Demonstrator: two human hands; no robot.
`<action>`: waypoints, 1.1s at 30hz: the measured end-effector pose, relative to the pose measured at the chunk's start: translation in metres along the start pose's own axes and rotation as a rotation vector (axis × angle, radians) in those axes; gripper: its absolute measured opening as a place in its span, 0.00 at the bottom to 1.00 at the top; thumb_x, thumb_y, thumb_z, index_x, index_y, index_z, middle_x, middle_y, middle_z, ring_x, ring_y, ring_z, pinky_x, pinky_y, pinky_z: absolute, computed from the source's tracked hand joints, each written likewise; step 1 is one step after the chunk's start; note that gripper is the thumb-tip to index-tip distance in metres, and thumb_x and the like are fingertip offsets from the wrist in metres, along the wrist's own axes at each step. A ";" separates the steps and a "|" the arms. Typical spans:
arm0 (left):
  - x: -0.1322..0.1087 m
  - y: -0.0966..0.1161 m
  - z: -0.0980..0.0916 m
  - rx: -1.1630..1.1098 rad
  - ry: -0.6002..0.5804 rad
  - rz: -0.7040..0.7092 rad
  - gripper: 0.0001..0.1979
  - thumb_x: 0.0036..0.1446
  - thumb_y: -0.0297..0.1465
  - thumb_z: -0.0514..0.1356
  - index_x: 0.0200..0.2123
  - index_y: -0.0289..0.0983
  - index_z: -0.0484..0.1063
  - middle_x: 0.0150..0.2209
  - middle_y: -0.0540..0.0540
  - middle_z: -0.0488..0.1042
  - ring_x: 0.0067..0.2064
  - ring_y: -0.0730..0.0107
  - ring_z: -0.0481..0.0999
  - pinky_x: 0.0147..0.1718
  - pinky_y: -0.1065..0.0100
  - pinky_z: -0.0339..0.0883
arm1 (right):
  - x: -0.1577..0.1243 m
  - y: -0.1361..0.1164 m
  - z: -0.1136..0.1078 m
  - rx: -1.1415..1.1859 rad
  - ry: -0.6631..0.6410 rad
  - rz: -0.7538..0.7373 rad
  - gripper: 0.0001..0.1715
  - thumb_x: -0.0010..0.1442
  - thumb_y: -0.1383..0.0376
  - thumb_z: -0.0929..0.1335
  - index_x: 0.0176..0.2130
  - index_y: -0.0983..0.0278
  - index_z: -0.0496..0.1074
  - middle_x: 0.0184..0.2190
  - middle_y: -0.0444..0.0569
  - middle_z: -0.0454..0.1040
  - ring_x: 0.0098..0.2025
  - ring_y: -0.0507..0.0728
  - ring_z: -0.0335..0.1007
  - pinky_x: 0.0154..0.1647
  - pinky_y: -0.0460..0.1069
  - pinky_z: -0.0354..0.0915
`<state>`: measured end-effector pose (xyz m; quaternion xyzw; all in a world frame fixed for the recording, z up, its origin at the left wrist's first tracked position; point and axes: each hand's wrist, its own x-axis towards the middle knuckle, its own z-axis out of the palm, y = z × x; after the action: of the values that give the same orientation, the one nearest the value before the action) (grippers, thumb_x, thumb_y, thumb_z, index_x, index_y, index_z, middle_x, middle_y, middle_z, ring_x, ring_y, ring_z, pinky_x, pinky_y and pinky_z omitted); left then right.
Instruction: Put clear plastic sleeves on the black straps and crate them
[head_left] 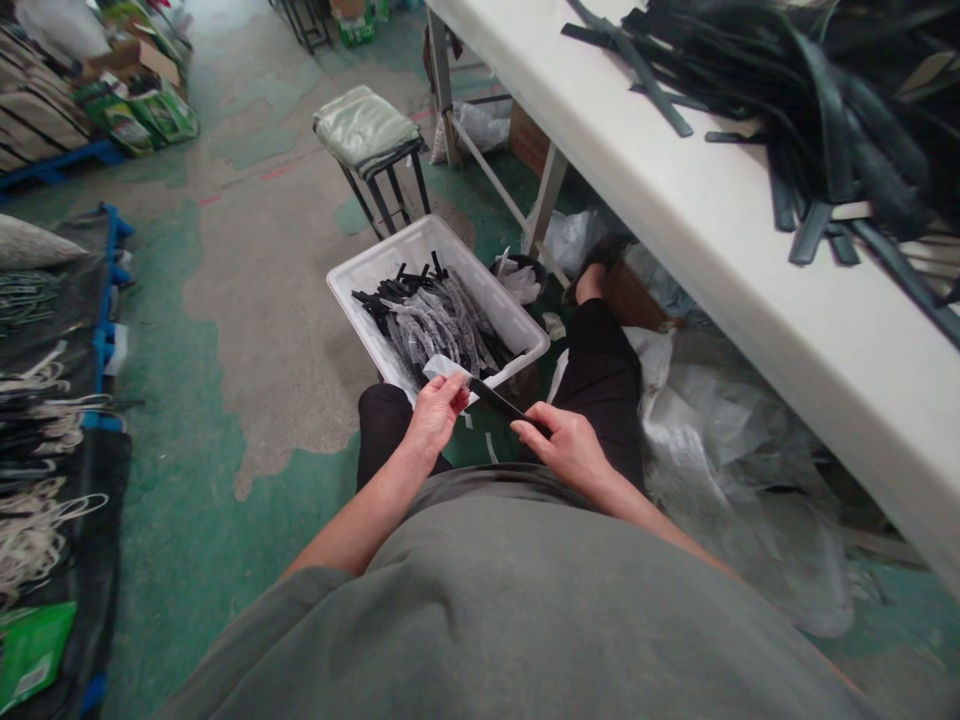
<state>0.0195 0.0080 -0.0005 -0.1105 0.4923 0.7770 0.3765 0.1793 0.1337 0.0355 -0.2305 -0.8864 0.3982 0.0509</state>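
Note:
My left hand [437,412] pinches a small clear plastic sleeve [444,368] at the end of a flat black strip [496,400]. The strip's other end is in my right hand [568,442], its fingers closed round it. How far the strip sits inside the sleeve I cannot tell. Just beyond my hands, between my knees, a white plastic bin [352,300] holds many black strips [427,310], several of them wrapped in clear plastic.
On the right runs a long white table [675,200] with a heap of black strips [847,130]. A padded stool [367,130] stands behind the bin. Plastic bags [720,430] lie under the table. Pallets with corded goods [45,440] line the left.

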 end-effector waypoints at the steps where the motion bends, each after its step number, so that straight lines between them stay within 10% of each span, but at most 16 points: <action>1: 0.000 0.000 0.000 0.003 0.000 -0.005 0.21 0.33 0.34 0.76 0.26 0.34 0.69 0.22 0.55 0.71 0.23 0.82 0.70 0.26 0.78 0.66 | 0.000 0.000 0.000 -0.002 -0.001 0.002 0.15 0.60 0.56 0.66 0.27 0.62 0.70 0.22 0.45 0.74 0.24 0.53 0.67 0.27 0.46 0.57; 14: -0.004 0.002 -0.001 -0.080 0.000 -0.409 0.12 0.50 0.31 0.69 0.24 0.34 0.68 0.17 0.53 0.67 0.19 0.80 0.68 0.20 0.77 0.65 | -0.001 0.001 0.001 0.273 -0.138 -0.022 0.16 0.63 0.58 0.63 0.28 0.64 0.69 0.24 0.45 0.73 0.25 0.51 0.67 0.28 0.45 0.61; 26: -0.017 -0.019 0.007 0.114 -0.213 -0.207 0.18 0.36 0.34 0.75 0.26 0.33 0.71 0.22 0.50 0.73 0.22 0.76 0.71 0.23 0.74 0.65 | 0.012 -0.008 0.007 0.191 -0.087 -0.045 0.16 0.63 0.56 0.63 0.30 0.63 0.69 0.25 0.44 0.73 0.26 0.52 0.67 0.28 0.45 0.58; 33: -0.010 0.001 0.000 0.045 -0.028 -0.058 0.18 0.38 0.34 0.74 0.26 0.34 0.68 0.20 0.54 0.70 0.22 0.80 0.69 0.23 0.76 0.63 | 0.000 -0.007 -0.019 -0.089 -0.106 0.051 0.15 0.59 0.57 0.67 0.43 0.62 0.72 0.30 0.48 0.77 0.29 0.56 0.71 0.29 0.48 0.59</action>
<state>0.0256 0.0034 0.0059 -0.1052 0.5008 0.7560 0.4081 0.1821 0.1424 0.0537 -0.2338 -0.8986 0.3710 -0.0166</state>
